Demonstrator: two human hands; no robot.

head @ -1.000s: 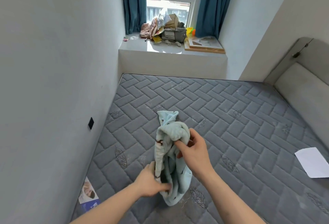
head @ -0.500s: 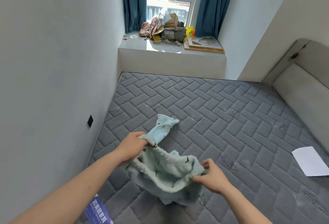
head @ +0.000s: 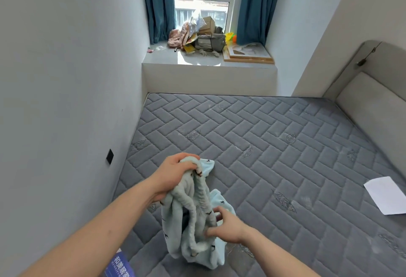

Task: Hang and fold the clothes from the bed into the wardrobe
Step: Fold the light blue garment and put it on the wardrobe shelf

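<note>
Fingers of the left hand point(head: 175, 174) curl tight around the top of a soft, light blue garment with tiny dark marks point(head: 193, 217), low in the middle of the frame. Right hand point(head: 226, 225) pinches its ribbed edge lower down. It hangs bunched over the grey quilted mattress point(head: 263, 144). One white paper sheet point(head: 386, 194) lies at the right edge.

a bare grey quilted mattress point(head: 263, 144) fills the floor between pale walls. a window point(head: 203, 1) at the far end lets in daylight, flanked by 2 teal curtains point(head: 157, 6). clutter point(head: 202, 34) sits on the white sill point(head: 208, 61). a padded headboard point(head: 373, 105) stands right.
</note>
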